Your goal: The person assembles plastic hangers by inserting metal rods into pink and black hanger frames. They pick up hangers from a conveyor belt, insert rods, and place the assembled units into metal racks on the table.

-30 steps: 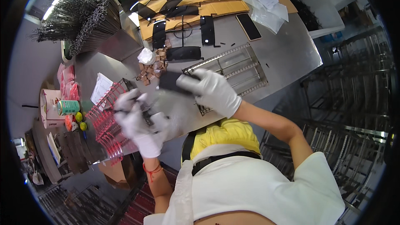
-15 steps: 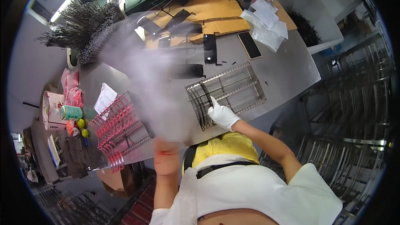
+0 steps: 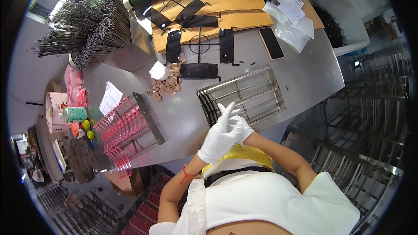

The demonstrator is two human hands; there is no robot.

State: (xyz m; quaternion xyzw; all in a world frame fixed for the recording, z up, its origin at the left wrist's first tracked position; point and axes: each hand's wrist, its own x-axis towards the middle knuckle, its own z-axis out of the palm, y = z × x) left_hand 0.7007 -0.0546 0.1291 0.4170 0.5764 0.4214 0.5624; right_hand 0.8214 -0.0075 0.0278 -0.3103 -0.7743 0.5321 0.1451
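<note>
Both my hands wear white gloves and meet at the near edge of a metal rack [image 3: 278,88] on the table. My left hand [image 3: 220,138] has its fingers stretched out, pointing away from me, and crosses in front of my right. Partly covered by it, my right hand [image 3: 242,129] shows few of its fingers, and whether it holds anything is hidden. Several curved black strips [image 3: 209,109] stand side by side in the rack's left end, just beyond the gloves. The rest of the rack shows bare slotted bars.
Small brown blocks [image 3: 163,88] lie with a white wad [image 3: 159,71] beyond the rack's left. A second rack [image 3: 150,119] holds pink curved pieces [image 3: 117,126]. Farther back are black panel frames [image 3: 199,45], cardboard [image 3: 244,19], a phone [image 3: 271,43] and wire hooks [image 3: 100,30].
My left hand, blurred over the middle of the table before, has come right to my right hand. The black strip my right hand was touching no longer stands apart from the others.
</note>
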